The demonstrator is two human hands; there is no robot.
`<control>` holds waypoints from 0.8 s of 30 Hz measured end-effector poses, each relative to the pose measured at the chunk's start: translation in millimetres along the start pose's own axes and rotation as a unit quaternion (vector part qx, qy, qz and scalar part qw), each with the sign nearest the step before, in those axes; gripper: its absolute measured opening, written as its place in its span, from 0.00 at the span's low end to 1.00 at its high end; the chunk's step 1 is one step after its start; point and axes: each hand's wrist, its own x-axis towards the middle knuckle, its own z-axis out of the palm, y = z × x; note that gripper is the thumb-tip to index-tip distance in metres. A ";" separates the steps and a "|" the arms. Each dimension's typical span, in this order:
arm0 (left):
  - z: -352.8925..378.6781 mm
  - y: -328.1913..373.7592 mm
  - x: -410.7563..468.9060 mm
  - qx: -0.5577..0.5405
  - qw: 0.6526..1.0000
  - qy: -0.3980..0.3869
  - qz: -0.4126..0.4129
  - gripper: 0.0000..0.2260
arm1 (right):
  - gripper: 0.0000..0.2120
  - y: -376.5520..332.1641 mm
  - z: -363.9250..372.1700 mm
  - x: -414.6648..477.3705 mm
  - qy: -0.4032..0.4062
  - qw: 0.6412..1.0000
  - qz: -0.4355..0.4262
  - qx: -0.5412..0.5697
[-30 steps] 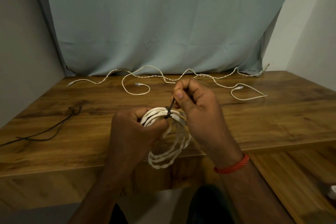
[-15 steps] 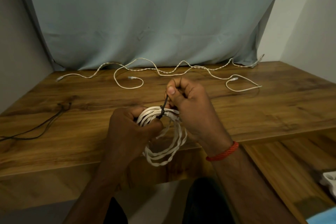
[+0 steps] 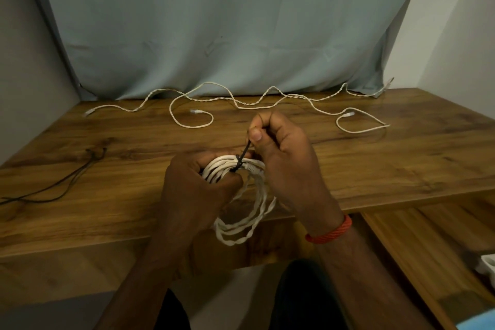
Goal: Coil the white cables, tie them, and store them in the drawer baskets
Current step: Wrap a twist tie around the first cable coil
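- Black tie (image 3: 242, 154): tail pinched in right hand (image 3: 284, 158) fingers (image 3: 256, 134), band wrapped round the top of the coiled white cable (image 3: 241, 195).
- Left hand (image 3: 198, 187): fingers clenched on the coil just left of the tie; loops hang below both hands, over the surface (image 3: 401, 169) edge.
- Risk: a slanted pull may shed an outer loop before the tie cinches.
- Beyond the fingers: second white cable (image 3: 241, 100), uncoiled.
- Against earlier frames: grip and tie unchanged; only the view has shifted.

Wooden tabletop (image 3: 375, 169), dark grain; pale blue-grey curtain (image 3: 227, 21) along its back edge; plain walls (image 3: 460, 35) either side; dim light.
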 end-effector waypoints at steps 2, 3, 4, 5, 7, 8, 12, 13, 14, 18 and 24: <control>-0.1 -3.5 -1.2 0.028 0.999 0.001 0.025 0.10 | 0.12 0.7 -0.9 2.2 0.016 1.000 0.025 0.002; 0.7 -5.8 -2.4 0.041 0.998 0.002 0.038 0.11 | 0.11 0.8 -1.3 3.9 0.021 0.999 0.043 -0.002; 1.8 -6.9 -4.1 0.052 0.997 0.002 0.050 0.11 | 0.10 0.6 -1.9 5.1 0.019 0.998 0.057 -0.011; 3.2 -6.8 -5.5 0.059 0.997 0.002 0.058 0.11 | 0.08 0.9 -2.5 6.1 0.014 0.998 0.060 -0.026; 4.7 -6.5 -7.6 0.076 0.994 0.008 0.077 0.10 | 0.09 3.2 -2.7 6.2 -0.002 0.997 0.044 -0.070; 4.7 -6.7 -7.4 0.083 0.993 0.010 0.085 0.10 | 0.10 5.1 -2.5 5.1 -0.005 0.995 0.034 -0.088; 2.2 -3.1 -3.0 0.077 0.994 -0.001 0.077 0.11 | 0.08 7.4 -4.4 -1.0 0.010 0.988 -0.005 -0.152; 2.6 -1.1 -2.6 0.070 0.995 -0.010 0.069 0.10 | 0.06 5.5 -7.0 -1.6 0.003 0.983 -0.017 -0.184; 3.7 1.0 -2.7 0.057 0.996 -0.019 0.061 0.09 | 0.05 2.9 -10.2 -1.6 -0.013 0.976 -0.026 -0.216; 12.9 5.9 -2.5 -0.028 0.999 -0.024 0.014 0.09 | 0.08 -8.5 -24.1 2.6 -0.098 0.933 -0.095 -0.332; 26.7 10.7 -2.4 -0.128 0.991 -0.017 -0.029 0.08 | 0.16 -31.4 -48.1 -0.4 -0.217 0.869 -0.092 -0.435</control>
